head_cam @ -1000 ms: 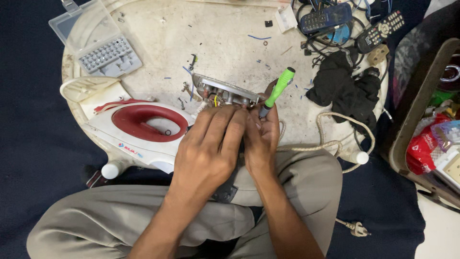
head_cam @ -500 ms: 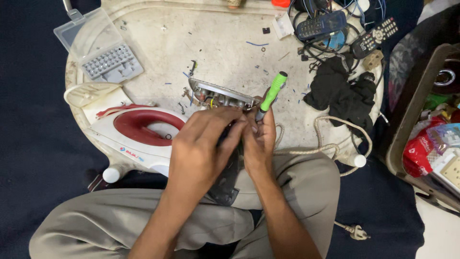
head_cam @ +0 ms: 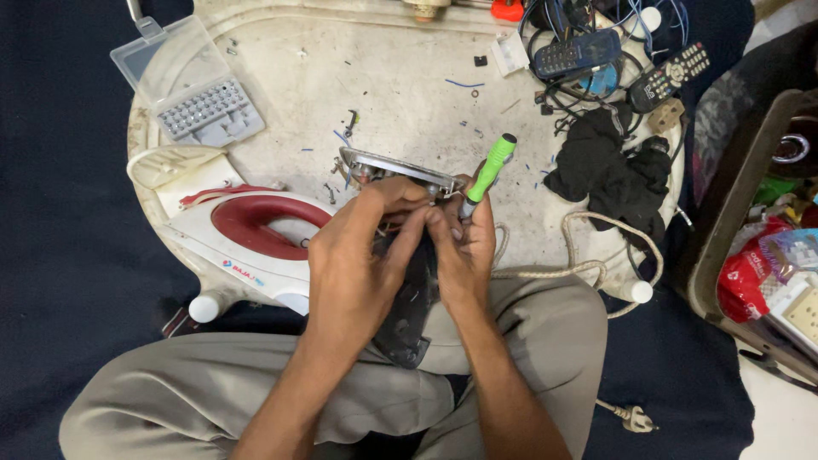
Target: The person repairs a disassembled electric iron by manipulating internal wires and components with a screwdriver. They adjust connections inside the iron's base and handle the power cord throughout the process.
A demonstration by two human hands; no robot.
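The iron soleplate [head_cam: 400, 170] stands on edge near the middle of the worktop [head_cam: 409, 94], just ahead of the person's lap; it is a grey metal plate with a bright rim along its upper edge and small fittings and wires on the side facing the hands. A dark, flat part hangs below it between the hands, resting on the trouser leg. The left hand [head_cam: 362, 255] is curled, its fingertips pressed against the plate's inner side, thumb meeting the other hand's fingers. The right hand [head_cam: 464, 247] pinches a small screwdriver [head_cam: 487, 175] with a green handle, which tilts up and away toward the far edge, its tip hidden at the plate.

At the worktop's left edge lies the iron's white and dark red housing [head_cam: 247, 234], handle side up. At the far left corner an open clear plastic case [head_cam: 183, 85] holds a grey tray of small bits in rows. Toward the right edge lies a black cloth [head_cam: 609, 166], with two remote controls [head_cam: 579, 55] and tangled wires at the far right corner. A pale braided cord [head_cam: 588, 255] loops at the near right edge.
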